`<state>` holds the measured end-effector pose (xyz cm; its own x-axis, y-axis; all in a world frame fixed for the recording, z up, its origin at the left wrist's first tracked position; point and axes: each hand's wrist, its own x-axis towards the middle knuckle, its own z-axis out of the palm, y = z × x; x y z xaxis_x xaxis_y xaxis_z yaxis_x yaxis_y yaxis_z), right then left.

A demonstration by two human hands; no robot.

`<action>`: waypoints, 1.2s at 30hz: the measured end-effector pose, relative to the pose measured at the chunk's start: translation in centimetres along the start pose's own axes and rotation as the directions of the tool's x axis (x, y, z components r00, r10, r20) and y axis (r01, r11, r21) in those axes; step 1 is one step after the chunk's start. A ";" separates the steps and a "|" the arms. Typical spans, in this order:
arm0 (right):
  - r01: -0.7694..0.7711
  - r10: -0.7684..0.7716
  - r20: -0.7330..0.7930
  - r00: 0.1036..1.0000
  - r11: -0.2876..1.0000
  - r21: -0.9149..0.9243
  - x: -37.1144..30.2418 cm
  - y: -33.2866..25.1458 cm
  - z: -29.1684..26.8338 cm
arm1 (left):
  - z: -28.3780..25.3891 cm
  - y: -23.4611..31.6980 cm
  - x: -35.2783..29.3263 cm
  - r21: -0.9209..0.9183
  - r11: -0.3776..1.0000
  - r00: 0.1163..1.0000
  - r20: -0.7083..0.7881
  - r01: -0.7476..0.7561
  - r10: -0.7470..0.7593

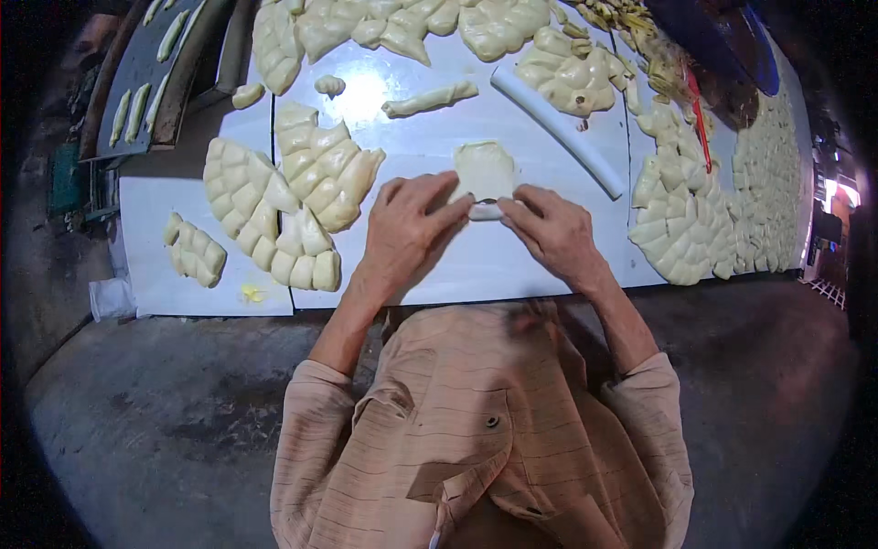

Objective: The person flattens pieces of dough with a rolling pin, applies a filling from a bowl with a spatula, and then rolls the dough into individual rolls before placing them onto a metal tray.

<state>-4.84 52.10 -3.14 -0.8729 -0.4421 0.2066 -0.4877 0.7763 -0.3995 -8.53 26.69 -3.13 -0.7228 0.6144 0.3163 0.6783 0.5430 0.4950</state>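
Centrally, a pale dough sheet [486, 169] lies toward the near edge of the tabletop [476, 265]. Fingers of the left hand [407, 220] and right hand [553, 229] touch its near end from either side; whether they pinch or merely press, I cannot tell. White surface leaves room rightward to the slanted rod [558, 133].

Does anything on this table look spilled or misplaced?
Possibly a yellow smear, near the front edge of the white table, at left: its colour is stronger than the pale dough pieces nearby. Its substance is unclear.
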 end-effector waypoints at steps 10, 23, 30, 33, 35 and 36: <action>0.037 -0.036 0.013 0.999 0.998 -0.041 0.9 1.3 0.0 | 0.5 0.4 -0.1 0.172 0.976 0.991 -0.032 0.133 -0.130; 0.056 -0.054 -0.038 0.998 0.996 0.073 2.1 2.3 -0.3 | 0.9 -0.1 0.3 0.114 0.984 0.990 0.000 0.137 -0.138; 0.068 -0.040 0.176 0.984 0.985 -0.157 4.2 2.9 0.4 | 1.9 -1.0 2.3 0.266 0.961 0.966 0.219 0.075 -0.136; 0.067 -0.041 0.141 0.989 0.980 -0.185 4.0 3.2 -0.3 | 1.6 -0.5 1.9 0.290 0.946 0.959 0.197 0.142 -0.204; 0.063 -0.058 0.087 0.995 0.996 -0.057 3.5 2.9 -0.9 | 1.1 -0.3 1.6 0.252 0.960 0.964 0.201 0.122 -0.175; 0.074 -0.077 0.034 0.996 0.994 0.082 3.3 2.7 -1.1 | 0.7 -0.3 1.3 0.219 0.969 0.966 0.206 0.112 -0.158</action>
<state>-9.00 53.22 -2.55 -0.8316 -0.5154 0.2067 -0.5481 0.7021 -0.4546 -9.57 27.68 -3.45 -0.7780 0.6253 0.0603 0.6053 0.7206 0.3382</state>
